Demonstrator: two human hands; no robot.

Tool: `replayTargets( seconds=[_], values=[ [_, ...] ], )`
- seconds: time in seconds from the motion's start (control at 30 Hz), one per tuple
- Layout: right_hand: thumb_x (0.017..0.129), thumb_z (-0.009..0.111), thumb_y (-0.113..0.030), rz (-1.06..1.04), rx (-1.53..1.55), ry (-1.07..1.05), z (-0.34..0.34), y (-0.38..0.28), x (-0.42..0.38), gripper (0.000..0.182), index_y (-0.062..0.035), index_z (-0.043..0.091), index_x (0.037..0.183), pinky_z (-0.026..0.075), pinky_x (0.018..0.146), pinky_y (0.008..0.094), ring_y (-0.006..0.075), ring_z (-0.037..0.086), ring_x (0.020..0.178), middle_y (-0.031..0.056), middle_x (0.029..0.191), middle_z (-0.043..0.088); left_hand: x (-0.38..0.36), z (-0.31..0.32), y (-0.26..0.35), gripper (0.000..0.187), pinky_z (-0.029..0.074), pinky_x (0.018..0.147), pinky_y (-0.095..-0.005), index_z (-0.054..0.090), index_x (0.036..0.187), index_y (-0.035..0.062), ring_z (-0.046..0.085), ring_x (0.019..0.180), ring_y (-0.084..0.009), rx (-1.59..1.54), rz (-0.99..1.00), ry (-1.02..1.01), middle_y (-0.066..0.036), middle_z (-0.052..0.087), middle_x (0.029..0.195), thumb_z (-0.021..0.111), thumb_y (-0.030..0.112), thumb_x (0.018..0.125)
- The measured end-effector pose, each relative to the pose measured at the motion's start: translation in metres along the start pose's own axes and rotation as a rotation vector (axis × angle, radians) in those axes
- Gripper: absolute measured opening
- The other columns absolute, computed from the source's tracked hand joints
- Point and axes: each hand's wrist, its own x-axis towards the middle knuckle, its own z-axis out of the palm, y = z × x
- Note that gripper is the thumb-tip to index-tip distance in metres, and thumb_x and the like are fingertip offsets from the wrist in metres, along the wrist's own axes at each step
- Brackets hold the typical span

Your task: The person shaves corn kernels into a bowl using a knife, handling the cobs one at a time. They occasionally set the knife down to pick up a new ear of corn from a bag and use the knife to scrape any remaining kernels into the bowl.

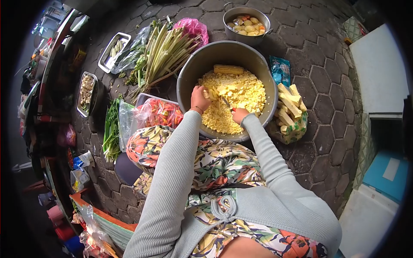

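In the head view a large grey tub point(184, 81) holds a heap of yellow corn kernels point(223, 122). My left hand point(200, 98) is closed around a corn cob point(211, 94) over the left side of the heap, and the fingers cover much of it. My right hand point(239, 115) grips a knife point(226, 102) by its red handle, the blade pointing up and left toward the cob. Another whole corn cob point(228, 69) lies on the kernels at the tub's far side.
Stripped cobs point(287, 107) fill a bag right of the tub, below a blue packet point(280, 70). Behind stands a pot point(248, 38) of peeled vegetables. Leafy stalks point(161, 53), red chillies point(165, 112) and long green beans or onions point(112, 129) lie leftward on hexagonal paving point(325, 103).
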Motion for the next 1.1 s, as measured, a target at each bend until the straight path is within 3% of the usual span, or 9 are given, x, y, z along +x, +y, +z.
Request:
replayTargets(
  seconds=[0.07, 0.13, 0.17, 0.3, 0.37, 0.47, 0.8, 1.03, 1.1],
  values=[
    [0.083, 0.043, -0.024, -0.007, 0.120, 0.136, -0.001, 0.002, -0.017, 0.032, 0.0020, 0.058, 0.093, 0.045, 0.076, 0.0393, 0.0342, 0.057, 0.087, 0.0226, 0.092, 0.059, -0.003, 0.005, 0.005, 0.034, 0.044, 0.074, -0.0346, 0.059, 0.079, 0.0030, 0.054, 0.084, -0.0290, -0.004, -0.031, 0.098, -0.014, 0.054, 0.087, 0.073, 0.014, 0.050],
    [0.084, 0.043, -0.029, -0.030, 0.151, 0.194, 0.000, -0.007, -0.026, 0.035, 0.0028, 0.055, 0.093, 0.044, 0.075, 0.0410, 0.0354, 0.057, 0.085, 0.0228, 0.088, 0.059, 0.000, 0.005, 0.005, 0.040, 0.046, 0.070, -0.0325, 0.058, 0.080, 0.0013, 0.056, 0.077, -0.0245, 0.004, -0.272, 0.260, -0.014, 0.056, 0.082, 0.077, 0.020, 0.049],
    [0.084, 0.043, -0.029, -0.035, 0.187, 0.244, 0.001, -0.011, -0.026, 0.034, 0.0022, 0.053, 0.095, 0.044, 0.075, 0.0422, 0.0359, 0.057, 0.084, 0.0230, 0.086, 0.059, 0.003, 0.003, 0.004, 0.042, 0.047, 0.070, -0.0323, 0.058, 0.079, -0.0002, 0.058, 0.075, -0.0265, -0.108, -0.502, 0.073, -0.015, 0.059, 0.079, 0.078, 0.020, 0.048],
    [0.086, 0.041, -0.029, -0.049, 0.215, 0.348, 0.001, -0.036, -0.024, 0.032, 0.0005, 0.046, 0.098, 0.044, 0.070, 0.0457, 0.0380, 0.057, 0.079, 0.0233, 0.082, 0.059, 0.007, -0.008, 0.007, 0.035, 0.047, 0.067, -0.0319, 0.060, 0.075, -0.0014, 0.059, 0.070, -0.0273, -0.085, -0.482, -0.090, -0.015, 0.060, 0.074, 0.075, 0.017, 0.049],
    [0.088, 0.038, -0.028, -0.072, 0.187, 0.395, -0.003, -0.047, -0.026, 0.031, -0.0001, 0.041, 0.099, 0.045, 0.066, 0.0470, 0.0387, 0.058, 0.075, 0.0230, 0.079, 0.059, 0.004, -0.002, 0.001, 0.031, 0.047, 0.067, -0.0323, 0.061, 0.073, -0.0018, 0.059, 0.071, -0.0269, -0.099, -0.150, 0.005, -0.015, 0.060, 0.076, 0.072, 0.014, 0.049],
    [0.088, 0.037, -0.028, -0.089, 0.159, 0.416, -0.004, -0.055, -0.020, 0.030, -0.0006, 0.041, 0.098, 0.045, 0.065, 0.0470, 0.0380, 0.058, 0.074, 0.0225, 0.078, 0.059, 0.004, -0.001, 0.003, 0.035, 0.047, 0.064, -0.0285, 0.063, 0.081, -0.0010, 0.059, 0.067, -0.0202, -0.013, -0.064, 0.018, -0.012, 0.060, 0.074, 0.068, 0.014, 0.050],
    [0.088, 0.038, -0.026, -0.015, 0.113, 0.404, 0.002, -0.061, -0.008, 0.028, 0.0003, 0.044, 0.095, 0.045, 0.063, 0.0469, 0.0371, 0.058, 0.073, 0.0219, 0.075, 0.059, 0.003, 0.000, 0.008, 0.030, 0.047, 0.065, -0.0320, 0.062, 0.076, -0.0002, 0.058, 0.069, -0.0265, -0.044, -0.087, -0.008, -0.014, 0.059, 0.074, 0.069, 0.014, 0.050],
    [0.086, 0.040, -0.019, 0.046, 0.132, 0.178, -0.005, -0.054, 0.008, 0.027, -0.0014, 0.046, 0.106, 0.045, 0.079, 0.0391, 0.0307, 0.056, 0.094, 0.0205, 0.100, 0.057, 0.004, 0.002, 0.009, 0.022, 0.047, 0.066, -0.0348, 0.064, 0.073, 0.0018, 0.057, 0.069, -0.0298, -0.034, -0.088, 0.048, -0.014, 0.058, 0.073, 0.066, 0.013, 0.054],
    [0.085, 0.042, -0.018, 0.040, 0.128, 0.221, 0.007, -0.043, 0.016, 0.026, 0.0005, 0.048, 0.102, 0.045, 0.077, 0.0406, 0.0329, 0.057, 0.091, 0.0223, 0.095, 0.058, 0.007, 0.003, 0.008, 0.023, 0.047, 0.066, -0.0346, 0.064, 0.073, 0.0020, 0.057, 0.070, -0.0298, -0.051, -0.097, 0.027, -0.014, 0.058, 0.074, 0.067, 0.014, 0.054]
  ],
)
